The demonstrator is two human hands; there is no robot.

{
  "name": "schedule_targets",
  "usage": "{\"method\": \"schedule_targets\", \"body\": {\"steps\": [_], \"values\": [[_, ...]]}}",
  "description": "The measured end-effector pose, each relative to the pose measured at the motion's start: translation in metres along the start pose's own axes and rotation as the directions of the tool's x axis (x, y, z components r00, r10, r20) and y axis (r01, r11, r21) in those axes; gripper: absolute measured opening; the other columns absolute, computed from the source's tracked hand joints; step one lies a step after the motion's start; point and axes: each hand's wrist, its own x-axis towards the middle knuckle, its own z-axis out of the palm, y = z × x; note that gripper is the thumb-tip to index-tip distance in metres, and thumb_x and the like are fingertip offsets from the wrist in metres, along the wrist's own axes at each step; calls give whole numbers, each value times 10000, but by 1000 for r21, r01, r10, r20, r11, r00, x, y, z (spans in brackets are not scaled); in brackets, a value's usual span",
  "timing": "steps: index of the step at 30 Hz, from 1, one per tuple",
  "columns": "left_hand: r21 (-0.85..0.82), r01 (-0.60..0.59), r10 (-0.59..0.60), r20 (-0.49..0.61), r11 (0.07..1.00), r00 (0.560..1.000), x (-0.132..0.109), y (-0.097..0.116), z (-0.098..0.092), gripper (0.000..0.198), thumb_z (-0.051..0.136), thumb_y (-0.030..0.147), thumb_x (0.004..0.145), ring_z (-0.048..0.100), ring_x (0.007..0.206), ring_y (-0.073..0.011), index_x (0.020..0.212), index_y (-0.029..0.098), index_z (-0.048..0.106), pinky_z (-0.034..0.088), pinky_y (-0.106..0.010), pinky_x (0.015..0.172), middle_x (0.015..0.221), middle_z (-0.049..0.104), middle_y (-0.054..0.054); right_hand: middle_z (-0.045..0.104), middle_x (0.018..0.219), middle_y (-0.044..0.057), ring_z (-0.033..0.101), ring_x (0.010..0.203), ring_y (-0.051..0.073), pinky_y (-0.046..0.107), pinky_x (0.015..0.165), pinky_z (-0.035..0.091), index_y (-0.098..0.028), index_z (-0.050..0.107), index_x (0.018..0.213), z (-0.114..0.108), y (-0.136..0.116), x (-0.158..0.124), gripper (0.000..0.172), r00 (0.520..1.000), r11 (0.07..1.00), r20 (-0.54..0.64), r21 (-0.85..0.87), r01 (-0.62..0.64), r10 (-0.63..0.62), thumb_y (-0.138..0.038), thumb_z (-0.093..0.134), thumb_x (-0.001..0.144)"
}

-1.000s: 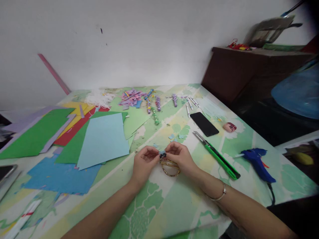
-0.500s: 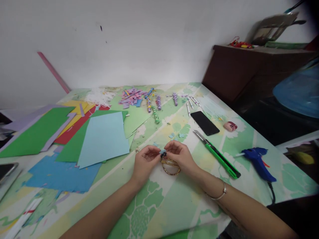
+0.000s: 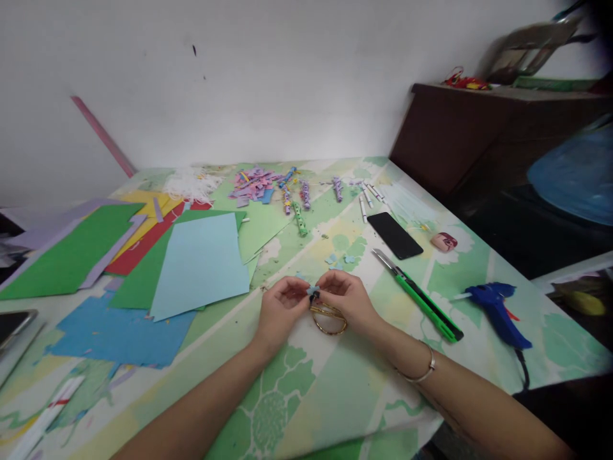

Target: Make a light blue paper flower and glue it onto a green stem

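Observation:
My left hand [image 3: 281,308] and my right hand [image 3: 348,299] meet at the middle of the table, fingertips pinched together. Between them is a small light-blue paper cutout [image 3: 313,290], gripped from both sides. A small dark part shows just under it; what that belongs to is unclear. Gold-handled scissors [image 3: 330,326] lie below the fingertips, partly covered by my right hand, their blades hidden. Just beyond my hands are several small light-blue paper cutouts [image 3: 349,259]. To the right of my right hand lies a green utility knife [image 3: 426,303] with its blade out.
Coloured paper sheets [image 3: 201,265] spread over the left side. A black phone [image 3: 395,235] and a blue glue gun [image 3: 500,313] with a cord lie right. Farther back are a pile of paper strips [image 3: 255,183], decorated paper rolls [image 3: 299,219], and markers [image 3: 368,193].
Both hands stay nearly in place, still pinching the light-blue cutout, which looks slightly turned. The whole view has shifted very slightly.

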Motion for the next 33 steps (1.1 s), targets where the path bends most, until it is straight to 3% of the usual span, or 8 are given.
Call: {"method": "schedule_targets", "body": {"steps": [5,10,14,22,33], "values": [[-8,5,-4,41,1000,999,4,2,-4,215,664,109,626,577,720,-94,818,149,576,483,-217,711,759,592,5,611,673,6,589,632,125,270,634,502,-173,598,714,1,2,0,122,994,970,-18,-223,97,-103,-244,684,665],[14,-14,12,83,1000,996,6,2,-8,275,624,68,623,546,696,-81,872,159,548,463,-209,688,743,537,25,614,703,5,582,641,114,244,633,499,-180,587,768,1,1,-3,64,976,893,67,-394,218,-208,-186,607,708],[50,-60,53,125,997,991,5,4,-8,292,591,43,627,520,672,-77,881,169,520,446,-209,659,727,494,37,587,653,-19,544,594,95,214,592,466,-183,587,760,2,1,-5,119,954,798,88,-530,288,-286,-106,567,671],[86,-63,52,120,994,991,6,7,-8,302,598,49,613,485,640,-76,861,181,487,428,-200,616,702,433,48,627,689,3,586,633,121,255,630,507,-187,600,766,0,0,-3,122,986,888,57,-427,167,-158,-136,593,655],[71,-50,42,109,996,993,8,3,-14,285,604,79,653,482,647,-68,878,193,470,443,-205,647,749,433,45,636,668,21,593,624,137,270,613,497,-174,619,748,-3,-2,-1,103,992,889,-12,-445,107,-126,-173,618,645]]}}
